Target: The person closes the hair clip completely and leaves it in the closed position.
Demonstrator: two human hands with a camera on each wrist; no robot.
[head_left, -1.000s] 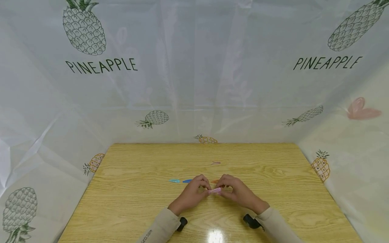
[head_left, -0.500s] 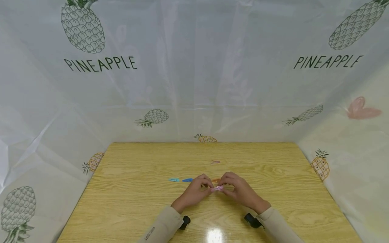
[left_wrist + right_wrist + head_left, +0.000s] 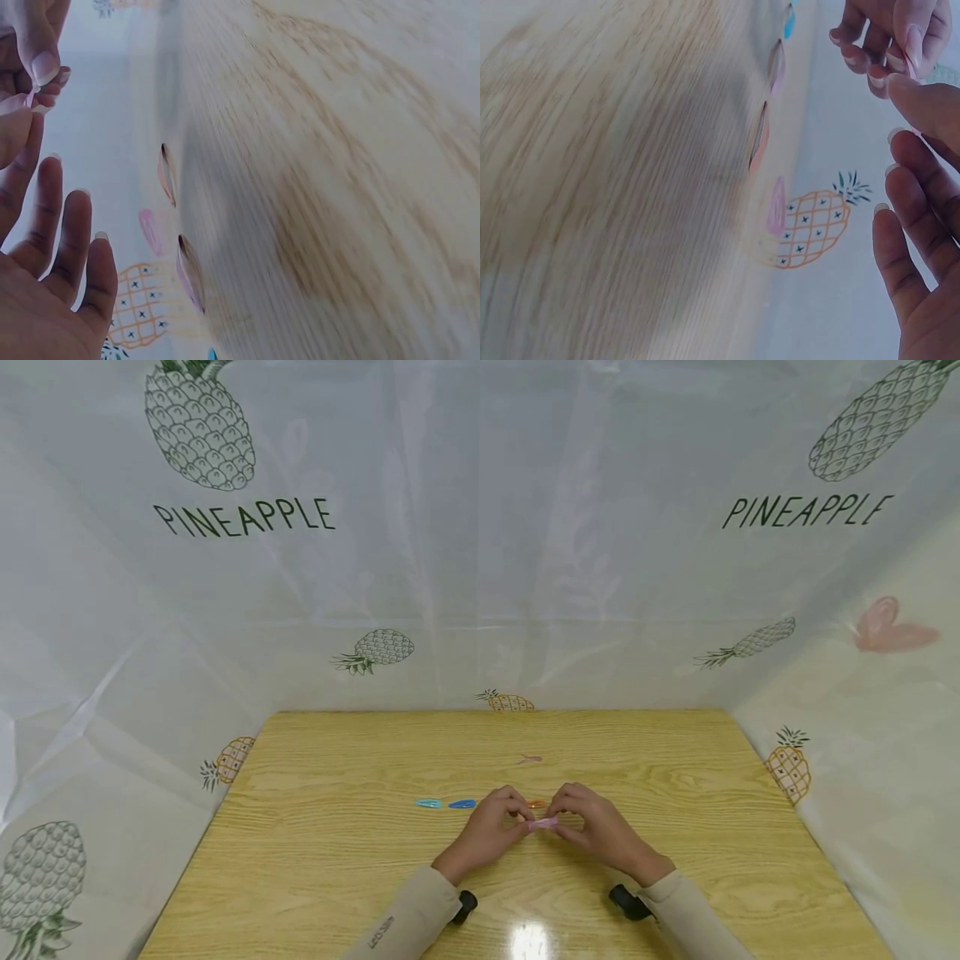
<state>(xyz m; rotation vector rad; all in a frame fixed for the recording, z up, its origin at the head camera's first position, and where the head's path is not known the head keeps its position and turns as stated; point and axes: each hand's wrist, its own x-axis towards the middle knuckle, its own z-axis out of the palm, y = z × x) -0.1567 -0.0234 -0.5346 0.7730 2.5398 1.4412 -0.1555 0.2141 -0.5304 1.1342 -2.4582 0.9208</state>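
Note:
A pink hair clip (image 3: 543, 823) is held just above the table between both hands. My left hand (image 3: 491, 828) pinches its left end between thumb and fingertips, while my right hand (image 3: 596, 828) pinches the right end. Seen from the wrists, only a thin pink sliver of the clip (image 3: 911, 66) shows between the fingers. Behind the hands lie a teal hair clip (image 3: 429, 803), a blue one and an orange hair clip (image 3: 536, 804) in a row. A purple hair clip (image 3: 190, 277) shows in both wrist views; my left hand hides it from the head view.
Farther back on the wooden table (image 3: 337, 860) lies another pink hair clip (image 3: 531, 758). White sheeting (image 3: 480, 568) printed with pineapples encloses the table at the back and sides. Black wrist cameras hang below both sleeves.
Both hands have shifted slightly to the right, carrying the pink hair clip along. More of the blue hair clip now shows beside my left hand. The clips on the table stay put.

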